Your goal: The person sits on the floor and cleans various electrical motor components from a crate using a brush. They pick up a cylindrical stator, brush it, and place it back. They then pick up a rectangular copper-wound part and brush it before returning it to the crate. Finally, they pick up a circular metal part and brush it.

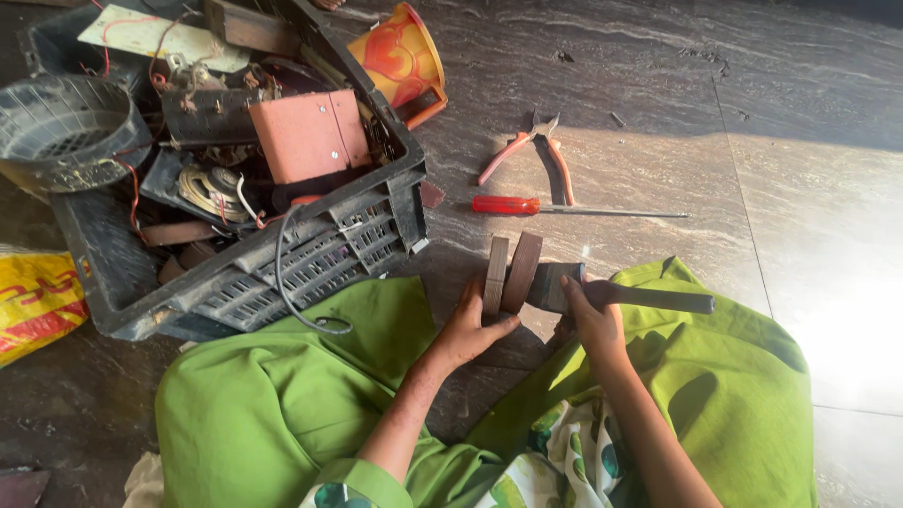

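My left hand [470, 329] steadies two brown rounded plates [510, 273] standing on edge on the stone floor, between my green-clad knees. My right hand [594, 315] grips a hammer [649, 299] near its dark metal head [553, 286], which rests against the right plate. The hammer's handle points right, over my right knee.
A black plastic crate [310, 263] full of scrap parts, wires and a reddish metal box [308, 134] stands at the left. Orange-handled pliers [538, 150] and a red-handled screwdriver [564, 208] lie beyond the plates. An orange-yellow jug [400, 58] is behind the crate, a yellow bag [33, 301] at far left.
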